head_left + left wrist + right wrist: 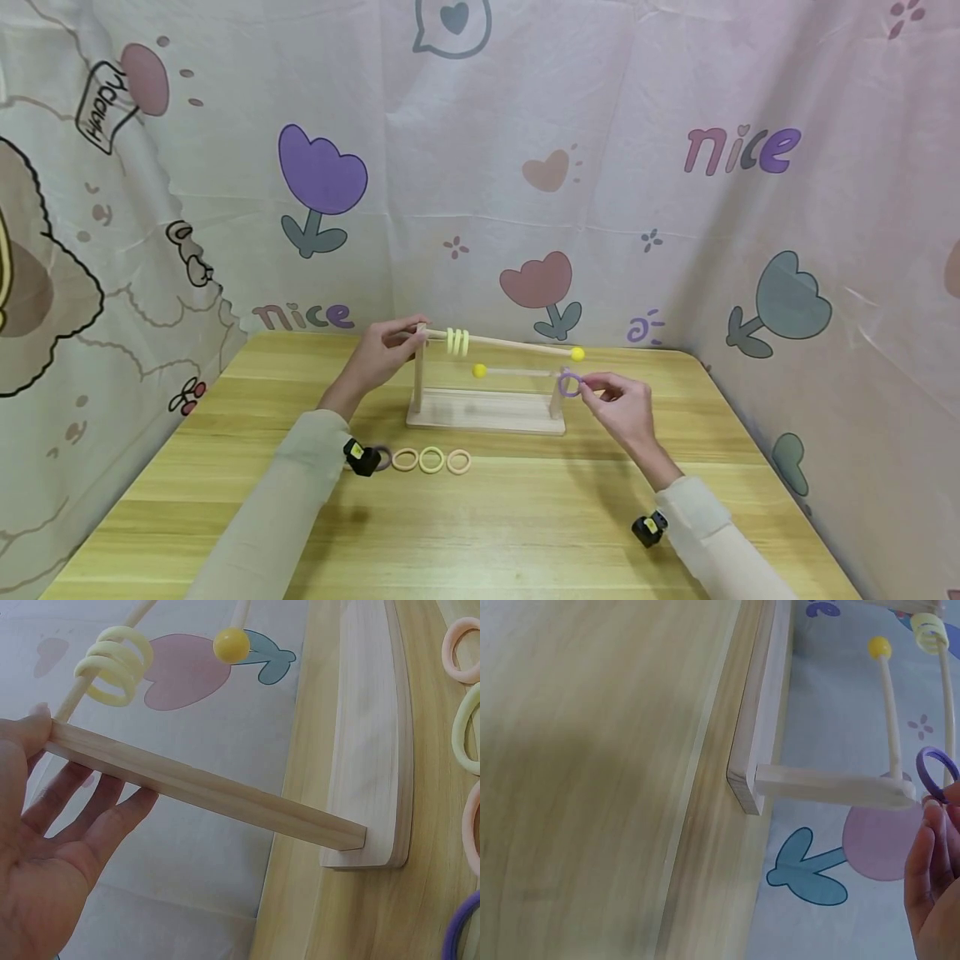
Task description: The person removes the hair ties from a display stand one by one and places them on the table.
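A wooden stand [487, 423] has two posts, each bearing a sideways rod with a yellow ball at its free end. At the top of the left post [210, 789], my left hand [382, 357] grips the wood, thumb near the rod's base and fingers underneath. Several pale yellow rings [112, 673] hang on the upper rod [517, 342] close to that post. My right hand [624, 408] pinches a purple ring [925, 774] between thumb and fingertips, beside the top of the right post [829, 786]. In the head view this ring is below the upper rod's yellow ball [577, 354].
In front of the stand, a row of loose rings lies on the wooden table [525, 517], including a yellow ring [432, 472], peach rings and a dark purple ring [452, 934] partly hidden by the left wrist camera. A printed cloth [450, 125] hangs behind the table.
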### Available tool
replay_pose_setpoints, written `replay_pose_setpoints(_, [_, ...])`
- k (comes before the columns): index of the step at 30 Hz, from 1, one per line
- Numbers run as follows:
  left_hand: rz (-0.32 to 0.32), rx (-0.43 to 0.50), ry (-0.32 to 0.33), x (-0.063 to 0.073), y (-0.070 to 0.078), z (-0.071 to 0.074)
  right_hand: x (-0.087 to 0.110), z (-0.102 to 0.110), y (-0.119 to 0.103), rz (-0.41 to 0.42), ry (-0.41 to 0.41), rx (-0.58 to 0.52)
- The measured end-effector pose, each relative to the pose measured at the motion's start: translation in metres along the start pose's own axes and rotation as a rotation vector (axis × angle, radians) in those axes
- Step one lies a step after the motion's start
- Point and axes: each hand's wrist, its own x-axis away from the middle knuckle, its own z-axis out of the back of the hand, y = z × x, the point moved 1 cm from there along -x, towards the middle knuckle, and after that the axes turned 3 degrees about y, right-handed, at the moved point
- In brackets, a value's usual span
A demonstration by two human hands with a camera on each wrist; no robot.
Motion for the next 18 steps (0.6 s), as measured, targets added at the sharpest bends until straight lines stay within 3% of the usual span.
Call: replay_pose_setpoints(18, [0.011, 0.004, -0.008, -0.001, -0.002, 0.0, 0.002, -0.015, -0.005, 0.094, -0.167, 0.049])
